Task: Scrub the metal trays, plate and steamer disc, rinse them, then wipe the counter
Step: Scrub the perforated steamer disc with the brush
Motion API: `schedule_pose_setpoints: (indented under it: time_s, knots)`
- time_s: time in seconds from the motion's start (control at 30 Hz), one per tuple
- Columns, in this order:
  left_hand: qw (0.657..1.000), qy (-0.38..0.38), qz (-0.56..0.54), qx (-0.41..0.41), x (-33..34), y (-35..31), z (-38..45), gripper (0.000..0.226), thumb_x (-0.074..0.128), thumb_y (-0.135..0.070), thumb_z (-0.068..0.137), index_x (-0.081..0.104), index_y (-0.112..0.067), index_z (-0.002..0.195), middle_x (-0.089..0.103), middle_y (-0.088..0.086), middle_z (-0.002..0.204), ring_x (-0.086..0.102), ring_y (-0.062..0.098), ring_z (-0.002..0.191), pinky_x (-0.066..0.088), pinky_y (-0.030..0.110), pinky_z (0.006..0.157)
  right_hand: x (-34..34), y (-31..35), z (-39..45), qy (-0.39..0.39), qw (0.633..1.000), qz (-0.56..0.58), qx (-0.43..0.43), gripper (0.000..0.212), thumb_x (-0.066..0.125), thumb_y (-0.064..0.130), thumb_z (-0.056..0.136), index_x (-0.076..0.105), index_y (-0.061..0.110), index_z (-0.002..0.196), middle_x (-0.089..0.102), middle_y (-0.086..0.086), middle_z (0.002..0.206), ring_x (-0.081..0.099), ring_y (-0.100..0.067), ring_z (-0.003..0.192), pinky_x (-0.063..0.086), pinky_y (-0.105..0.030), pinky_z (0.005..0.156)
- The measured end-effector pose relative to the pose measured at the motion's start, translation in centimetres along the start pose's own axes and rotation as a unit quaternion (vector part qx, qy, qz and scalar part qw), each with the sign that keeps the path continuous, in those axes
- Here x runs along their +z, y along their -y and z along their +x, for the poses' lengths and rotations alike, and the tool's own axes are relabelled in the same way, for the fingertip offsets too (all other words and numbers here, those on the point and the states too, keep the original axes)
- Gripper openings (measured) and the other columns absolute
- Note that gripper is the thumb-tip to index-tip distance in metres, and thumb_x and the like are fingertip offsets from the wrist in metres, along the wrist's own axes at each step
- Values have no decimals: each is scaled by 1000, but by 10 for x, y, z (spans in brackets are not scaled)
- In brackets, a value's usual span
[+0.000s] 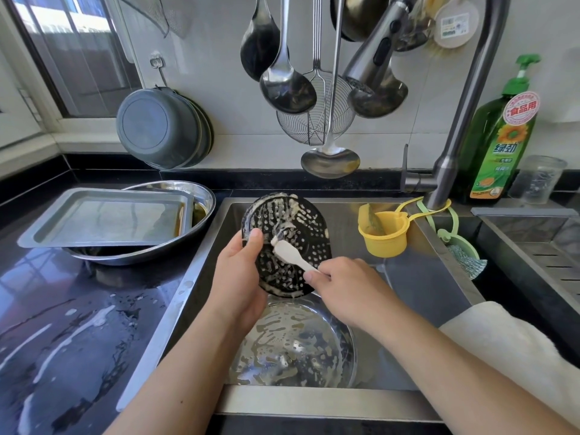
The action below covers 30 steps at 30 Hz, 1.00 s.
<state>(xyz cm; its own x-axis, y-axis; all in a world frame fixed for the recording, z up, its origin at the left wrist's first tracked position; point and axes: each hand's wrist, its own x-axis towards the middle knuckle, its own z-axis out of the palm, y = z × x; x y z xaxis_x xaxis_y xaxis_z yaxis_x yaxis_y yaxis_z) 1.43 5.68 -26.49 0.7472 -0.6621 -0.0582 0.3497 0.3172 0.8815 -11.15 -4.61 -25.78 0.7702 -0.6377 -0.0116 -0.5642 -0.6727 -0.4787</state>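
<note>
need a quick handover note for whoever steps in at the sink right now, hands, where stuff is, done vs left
Left hand grips the black perforated steamer disc, tilted over the sink.
Right hand pinches a small white brush, its head on the soapy disc.
Round metal plate lies in the sink below, sudsy, unrinsed.
Rectangular tray sits in an oval tray on the counter to the left, brown liquid inside.
Left: finish the disc, scrub the trays, rinse all, wipe the streaked counter.

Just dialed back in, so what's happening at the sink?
The left hand holds the black steamer disc tilted over the sink, while the right hand scrubs its sudsy face with a small white brush. A soapy round tray lies below. The rectangular tray waits on the counter.
</note>
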Motion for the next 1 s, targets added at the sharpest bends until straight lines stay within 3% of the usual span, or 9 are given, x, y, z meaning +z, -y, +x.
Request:
schedule_pose_setpoints:
  time_s: [0.17,0.3,0.43,0.67,0.8,1.0]
  knots:
    - [999,-45,-26,1,-4,-4,4,28,42,-20,112,65,-11,126,77,12,114,75,29,106,61,47,82,0,-7,2,25,999,-15,19,51,46,49,103,49,15,66,56,-3,68,53,-25,64,34,-35,55]
    - [999,-35,-32,0,-5,-8,5,28,41,-19,112,64,-11,126,77,13,114,75,28,105,63,42,73,-5,-17,8,-21,998,8,53,51,42,46,105,47,16,64,55,-4,66,52,-23,63,31,-33,51]
    - [1000,9,6,-3,0,-2,-1,29,41,-17,112,63,-8,128,76,15,117,74,30,109,62,41,81,-7,-17,10,-65,996,39,42,52,40,44,106,45,13,64,53,-7,68,51,-25,66,31,-35,54]
    - [1000,-17,-5,13,-4,-2,2,29,42,-20,112,62,-9,130,75,15,120,72,32,113,57,51,94,-1,-14,9,18,999,26,36,54,36,46,108,43,18,62,50,-4,66,46,-21,62,29,-34,52]
    - [999,-34,-27,25,-6,-4,4,30,42,-20,112,61,-10,133,75,13,121,72,30,114,58,49,91,3,-11,6,50,997,50,31,53,36,48,107,45,19,63,50,-2,65,46,-21,60,30,-35,54]
    - [999,17,34,21,-3,-1,1,29,42,-18,112,62,-10,131,75,14,121,72,31,114,57,49,93,-2,-14,9,-11,997,76,27,54,38,46,107,42,16,62,47,-2,62,44,-21,60,28,-35,54]
